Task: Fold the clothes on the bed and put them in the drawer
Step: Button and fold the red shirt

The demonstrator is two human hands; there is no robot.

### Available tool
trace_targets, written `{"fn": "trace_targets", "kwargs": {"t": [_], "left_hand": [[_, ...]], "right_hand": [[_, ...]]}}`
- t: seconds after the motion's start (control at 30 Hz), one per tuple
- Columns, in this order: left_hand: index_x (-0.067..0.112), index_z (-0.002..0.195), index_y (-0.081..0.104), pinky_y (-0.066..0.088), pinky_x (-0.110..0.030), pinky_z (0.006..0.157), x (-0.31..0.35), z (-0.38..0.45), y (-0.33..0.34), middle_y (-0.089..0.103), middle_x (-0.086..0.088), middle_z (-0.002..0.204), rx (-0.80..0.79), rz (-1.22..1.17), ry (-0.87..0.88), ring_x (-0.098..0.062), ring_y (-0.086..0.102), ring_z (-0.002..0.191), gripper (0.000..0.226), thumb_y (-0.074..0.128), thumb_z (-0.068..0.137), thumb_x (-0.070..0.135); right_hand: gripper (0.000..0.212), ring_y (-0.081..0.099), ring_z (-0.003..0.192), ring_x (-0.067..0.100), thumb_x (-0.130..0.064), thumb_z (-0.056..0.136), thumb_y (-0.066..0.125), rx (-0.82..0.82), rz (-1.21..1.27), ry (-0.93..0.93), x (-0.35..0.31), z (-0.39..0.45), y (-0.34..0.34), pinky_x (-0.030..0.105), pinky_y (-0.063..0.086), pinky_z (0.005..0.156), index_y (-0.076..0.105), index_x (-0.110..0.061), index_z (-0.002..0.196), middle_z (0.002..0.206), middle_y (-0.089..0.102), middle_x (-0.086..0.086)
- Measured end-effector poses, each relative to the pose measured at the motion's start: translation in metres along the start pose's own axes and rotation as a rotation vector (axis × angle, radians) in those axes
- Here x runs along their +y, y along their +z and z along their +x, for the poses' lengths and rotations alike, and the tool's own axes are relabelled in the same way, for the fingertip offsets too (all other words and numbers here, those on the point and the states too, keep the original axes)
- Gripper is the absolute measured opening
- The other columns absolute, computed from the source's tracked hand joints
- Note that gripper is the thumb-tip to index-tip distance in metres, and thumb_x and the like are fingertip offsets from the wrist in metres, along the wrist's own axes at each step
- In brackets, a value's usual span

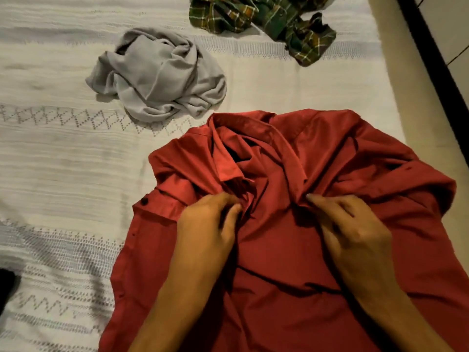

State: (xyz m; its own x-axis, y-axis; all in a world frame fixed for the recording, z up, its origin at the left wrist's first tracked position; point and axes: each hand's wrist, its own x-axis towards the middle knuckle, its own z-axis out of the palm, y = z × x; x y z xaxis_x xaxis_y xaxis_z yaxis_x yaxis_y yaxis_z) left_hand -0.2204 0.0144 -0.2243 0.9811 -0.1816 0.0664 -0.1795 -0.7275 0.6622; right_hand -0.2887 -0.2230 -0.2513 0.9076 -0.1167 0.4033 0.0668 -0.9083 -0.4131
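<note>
A red button-up shirt (274, 250) lies front-up on the white bedspread (63, 174), collar away from me. My left hand (210, 222) pinches the left front edge just below the collar. My right hand (350, 224) pinches the right front edge beside it. Both sleeves are bunched at the shirt's sides. A crumpled grey garment (160, 74) lies beyond the shirt to the left. A crumpled green plaid shirt (266, 19) sits at the far edge of the view.
The bed's right edge (396, 97) runs diagonally, with a dark frame strip (436, 59) and floor beyond it. A dark object (6, 288) pokes in at the lower left. No drawer is in view.
</note>
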Motion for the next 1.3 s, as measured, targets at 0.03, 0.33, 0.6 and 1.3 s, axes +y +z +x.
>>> {"fn": "trace_targets", "kwargs": {"t": [0.03,0.33,0.6,1.3], "left_hand": [[0.02,0.098,0.081,0.054,-0.031,0.08,-0.002,0.002,-0.006,0.077,0.005,0.093,-0.046,-0.024,-0.024,-0.011,0.071,0.083,0.007,0.08,0.091,0.019],[0.025,0.09,0.079,0.05,-0.028,0.075,-0.009,0.007,-0.028,0.066,0.009,0.087,-0.378,-0.003,0.029,-0.007,0.063,0.081,0.019,0.091,0.077,0.032],[0.022,0.086,0.069,0.051,-0.025,0.066,-0.01,0.001,-0.018,0.068,0.008,0.081,-0.243,-0.26,-0.048,-0.011,0.065,0.068,0.016,0.084,0.087,0.021],[0.027,0.106,0.061,0.045,-0.045,0.088,-0.011,0.0,-0.054,0.064,0.009,0.105,0.121,0.038,0.018,-0.022,0.056,0.101,0.013,0.062,0.102,0.039]], "right_hand": [[0.029,0.066,0.088,0.025,-0.007,0.09,0.069,0.008,0.023,0.027,0.004,0.004,-0.002,0.027,0.046,0.082,0.077,-0.008,0.118,0.099,0.069,0.007],[0.015,0.065,0.082,0.027,-0.024,0.089,0.068,0.003,-0.083,0.114,0.01,0.01,-0.014,0.041,0.047,0.074,0.078,-0.016,0.097,0.089,0.074,0.003],[0.023,0.062,0.056,0.008,-0.045,0.078,0.088,-0.166,0.498,0.498,-0.045,0.031,-0.002,0.035,0.05,0.057,0.077,-0.025,0.076,0.063,0.07,-0.005],[0.04,0.065,0.082,0.019,-0.072,0.1,0.037,-0.402,0.041,0.119,-0.033,0.081,-0.059,0.042,0.045,0.071,0.045,-0.032,0.101,0.089,0.067,-0.015]]}}
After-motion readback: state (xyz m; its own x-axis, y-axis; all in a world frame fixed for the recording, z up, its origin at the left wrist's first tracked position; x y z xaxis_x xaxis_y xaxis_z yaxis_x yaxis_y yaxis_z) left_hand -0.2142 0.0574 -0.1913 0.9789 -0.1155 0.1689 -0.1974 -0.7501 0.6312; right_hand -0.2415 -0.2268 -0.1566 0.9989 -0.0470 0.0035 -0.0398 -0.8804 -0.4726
